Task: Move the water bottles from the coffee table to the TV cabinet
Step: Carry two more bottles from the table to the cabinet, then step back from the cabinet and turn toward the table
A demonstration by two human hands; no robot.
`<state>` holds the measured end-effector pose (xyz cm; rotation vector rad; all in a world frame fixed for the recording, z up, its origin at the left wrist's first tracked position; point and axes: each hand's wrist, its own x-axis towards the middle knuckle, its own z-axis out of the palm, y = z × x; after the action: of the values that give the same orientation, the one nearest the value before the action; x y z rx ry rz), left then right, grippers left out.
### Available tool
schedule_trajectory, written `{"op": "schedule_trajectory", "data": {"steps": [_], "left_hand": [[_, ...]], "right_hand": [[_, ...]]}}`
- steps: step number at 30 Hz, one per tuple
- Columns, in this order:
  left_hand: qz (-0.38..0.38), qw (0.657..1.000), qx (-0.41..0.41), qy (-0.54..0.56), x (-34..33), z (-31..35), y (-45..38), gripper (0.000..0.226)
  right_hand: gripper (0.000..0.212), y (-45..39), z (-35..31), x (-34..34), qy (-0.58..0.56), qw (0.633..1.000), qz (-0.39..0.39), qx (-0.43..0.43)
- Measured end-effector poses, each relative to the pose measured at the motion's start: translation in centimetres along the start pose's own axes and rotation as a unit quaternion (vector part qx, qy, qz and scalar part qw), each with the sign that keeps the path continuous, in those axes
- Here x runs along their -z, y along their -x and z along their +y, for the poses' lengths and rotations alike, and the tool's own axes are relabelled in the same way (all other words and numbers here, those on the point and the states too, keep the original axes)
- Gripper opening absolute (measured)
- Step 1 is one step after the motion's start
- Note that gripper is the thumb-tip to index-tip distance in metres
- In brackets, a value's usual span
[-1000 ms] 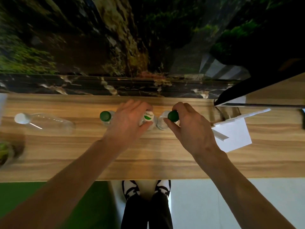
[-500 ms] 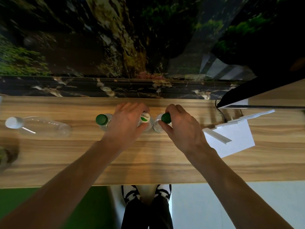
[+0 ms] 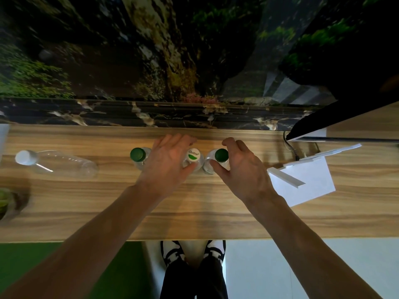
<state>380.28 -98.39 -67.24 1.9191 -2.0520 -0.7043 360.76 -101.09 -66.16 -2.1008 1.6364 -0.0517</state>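
Head view, looking down on the TV cabinet tabletop (image 3: 194, 203).

Left to right: one clear bottle (image 3: 58, 162) lies on its side at 9 o'clock, white cap pointing left. One green-capped bottle (image 3: 139, 157) stands upright just left of the left hand (image 3: 170, 160). That hand is wrapped loosely round the bottle with the white-and-green cap (image 3: 193, 156), thumb on its near side, fingers behind; whether it is actually clamped, cannot tell. Right hand (image 3: 239, 167): fingers spread apart around a second green-capped bottle (image 3: 220, 157), thumb touching its near side, not closed on it. The two middle bottles stand nearly touching. White box (image 3: 306, 182) at 3 o'clock.

Count: four bottles, three upright, one lying down; two green caps, one white-and-green, one plain white.

Judgement: placing step. Do it well by letting each bottle settle flat before releasing, then drawing the hands straight up so neighbours aren't knocked.
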Motion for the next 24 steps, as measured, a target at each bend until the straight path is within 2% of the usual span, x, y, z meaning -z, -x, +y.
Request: {"op": "schedule_trajectory", "data": {"steps": [5, 10, 20, 24], "left_hand": [[0.011, 1.0, 0.002, 0.0, 2.4, 1.3, 1.6, 0.063], [0.028, 1.0, -0.004, -0.006, 6.9, 3.6, 4.3, 0.065], [0.122, 0.992, 0.015, -0.017, 23.5, 13.8, 12.5, 0.075], [0.167, 0.985, -0.002, -0.047, 28.8, 17.4, 14.9, 0.078]], "right_hand": [[0.058, 1.3, -1.0, 2.4, 0.024, 1.0, 0.006, 0.006], [0.072, 3.4, -3.3, 7.4, 0.042, 0.996, 0.065, 0.039], [0.081, 12.4, -11.0, 25.0, 0.028, 0.99, 0.103, 0.089], [0.079, 15.8, -13.6, 31.4, 0.026, 0.982, 0.152, 0.111]]}}
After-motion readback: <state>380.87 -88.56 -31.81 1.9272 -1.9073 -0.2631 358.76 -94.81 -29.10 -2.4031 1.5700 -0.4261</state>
